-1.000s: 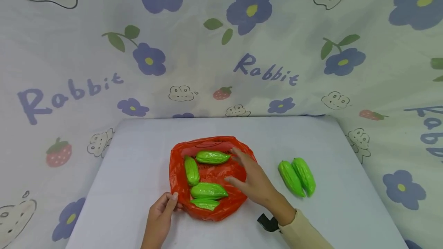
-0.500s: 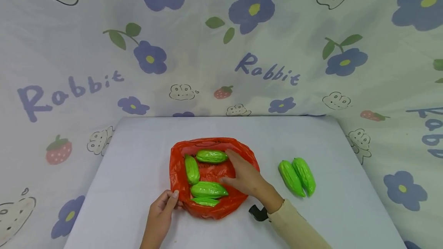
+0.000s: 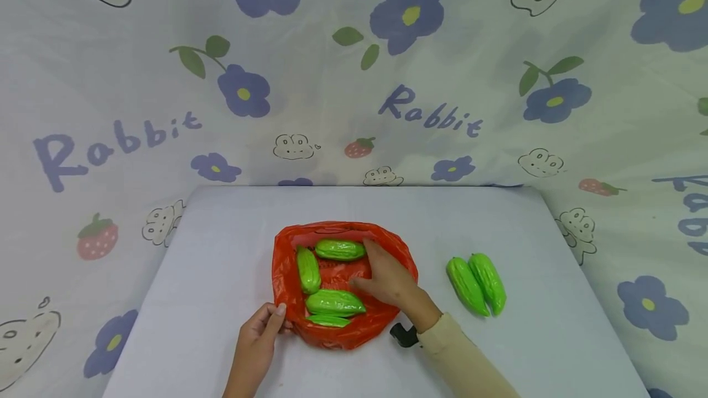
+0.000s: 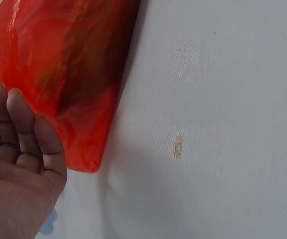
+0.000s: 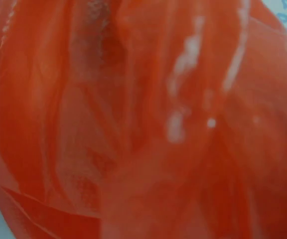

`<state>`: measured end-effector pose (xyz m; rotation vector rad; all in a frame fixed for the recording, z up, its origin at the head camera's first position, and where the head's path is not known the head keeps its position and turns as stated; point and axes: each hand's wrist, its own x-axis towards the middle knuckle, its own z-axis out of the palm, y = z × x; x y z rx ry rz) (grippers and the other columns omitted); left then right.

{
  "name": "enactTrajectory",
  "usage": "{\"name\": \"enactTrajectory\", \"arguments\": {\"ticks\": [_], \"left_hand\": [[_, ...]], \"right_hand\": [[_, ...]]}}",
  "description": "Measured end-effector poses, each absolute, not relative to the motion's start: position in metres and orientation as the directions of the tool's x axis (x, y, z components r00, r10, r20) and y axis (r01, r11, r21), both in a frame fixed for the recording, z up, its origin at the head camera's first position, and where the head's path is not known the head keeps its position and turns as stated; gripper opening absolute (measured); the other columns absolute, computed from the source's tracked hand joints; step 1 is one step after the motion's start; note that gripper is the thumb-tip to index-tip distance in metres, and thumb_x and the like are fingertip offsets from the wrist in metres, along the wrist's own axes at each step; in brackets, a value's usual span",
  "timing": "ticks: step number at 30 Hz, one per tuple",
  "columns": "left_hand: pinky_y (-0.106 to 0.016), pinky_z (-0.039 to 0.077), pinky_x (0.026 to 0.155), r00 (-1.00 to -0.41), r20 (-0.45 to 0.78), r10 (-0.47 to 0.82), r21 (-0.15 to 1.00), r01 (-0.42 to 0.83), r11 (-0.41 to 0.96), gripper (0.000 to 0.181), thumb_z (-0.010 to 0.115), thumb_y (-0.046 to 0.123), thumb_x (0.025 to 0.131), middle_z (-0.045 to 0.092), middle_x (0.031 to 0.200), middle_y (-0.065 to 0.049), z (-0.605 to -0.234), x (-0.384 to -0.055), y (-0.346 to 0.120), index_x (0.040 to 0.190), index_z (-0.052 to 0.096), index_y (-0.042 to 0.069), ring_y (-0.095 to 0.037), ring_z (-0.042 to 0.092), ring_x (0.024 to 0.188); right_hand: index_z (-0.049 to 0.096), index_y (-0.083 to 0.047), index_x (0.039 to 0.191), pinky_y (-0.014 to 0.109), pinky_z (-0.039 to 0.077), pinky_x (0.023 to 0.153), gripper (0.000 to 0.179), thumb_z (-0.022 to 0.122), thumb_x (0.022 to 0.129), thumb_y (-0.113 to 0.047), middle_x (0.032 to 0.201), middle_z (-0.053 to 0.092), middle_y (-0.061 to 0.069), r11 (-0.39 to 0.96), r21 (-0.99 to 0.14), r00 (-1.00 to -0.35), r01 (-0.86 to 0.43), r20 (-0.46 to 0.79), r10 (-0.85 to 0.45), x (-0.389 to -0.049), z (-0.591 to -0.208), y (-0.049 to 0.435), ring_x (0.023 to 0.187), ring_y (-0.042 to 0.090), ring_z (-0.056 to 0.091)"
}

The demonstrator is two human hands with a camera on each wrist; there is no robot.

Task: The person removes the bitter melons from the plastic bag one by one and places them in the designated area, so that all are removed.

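Note:
A red plastic bag (image 3: 332,339) lies with its mouth spread wide. Several glossy green bitter melons are inside, among them a back one (image 3: 340,249), an upright one at the left (image 3: 308,270) and a front one (image 3: 335,303). My left hand (image 3: 260,339) pinches the bag's rim at the front left; in the left wrist view its fingers (image 4: 21,117) lie against the red plastic. My right hand (image 3: 389,278) reaches into the bag from the right, thumb and fingers apart. Its fingertips are by the back melon's right end; contact cannot be told. Red plastic fills the right wrist view.
Two more bitter melons (image 3: 477,284) lie side by side on the white table (image 3: 531,349), right of the bag. A black curved object (image 3: 404,335) sits under my right wrist. A patterned cloth (image 3: 321,91) hangs behind the table.
My right hand has moved left and slightly down, deeper into the bag, and its black wrist piece has shifted left with it. The left hand keeps its pinch on the rim.

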<state>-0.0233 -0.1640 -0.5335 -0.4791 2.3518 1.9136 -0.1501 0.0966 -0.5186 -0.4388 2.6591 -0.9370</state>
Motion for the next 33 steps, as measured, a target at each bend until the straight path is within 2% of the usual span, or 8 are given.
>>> {"name": "enactTrajectory", "arguments": {"ticks": [7,20,33], "left_hand": [[-0.027,0.054,0.076,-0.953,-0.241,-0.185,0.948,-0.272,0.164,0.036,0.056,0.034,0.110,0.066,0.089,-0.006,-0.535,-0.023,-0.163,0.096,0.063,0.002,-0.018,0.062,0.085],[-0.027,0.052,0.075,-0.943,-0.275,-0.190,0.937,-0.307,0.168,0.038,0.056,0.038,0.110,0.066,0.090,-0.006,-0.536,-0.022,-0.164,0.098,0.063,0.003,-0.017,0.061,0.086],[-0.027,0.055,0.080,-0.938,-0.284,-0.199,0.935,-0.316,0.158,0.036,0.056,0.037,0.110,0.068,0.093,-0.007,-0.537,-0.023,-0.168,0.099,0.064,0.003,-0.017,0.063,0.089]], "right_hand": [[0.034,-0.014,0.160,0.049,0.053,0.103,0.089,0.085,0.089,-0.031,0.146,0.054,0.003,0.737,-0.652,-0.913,-0.176,-0.170,-0.370,-0.154,-0.525,0.095,0.131,0.023,0.055],[0.048,-0.009,0.151,0.048,0.053,0.102,0.070,0.083,0.092,-0.026,0.134,0.063,0.005,0.765,-0.613,-0.925,-0.198,-0.142,-0.353,-0.161,-0.525,0.096,0.115,0.023,0.061],[0.055,-0.006,0.143,0.049,0.054,0.101,0.062,0.083,0.092,-0.028,0.129,0.067,0.008,0.805,-0.561,-0.939,-0.192,-0.133,-0.316,-0.158,-0.522,0.087,0.112,0.027,0.064]]}}
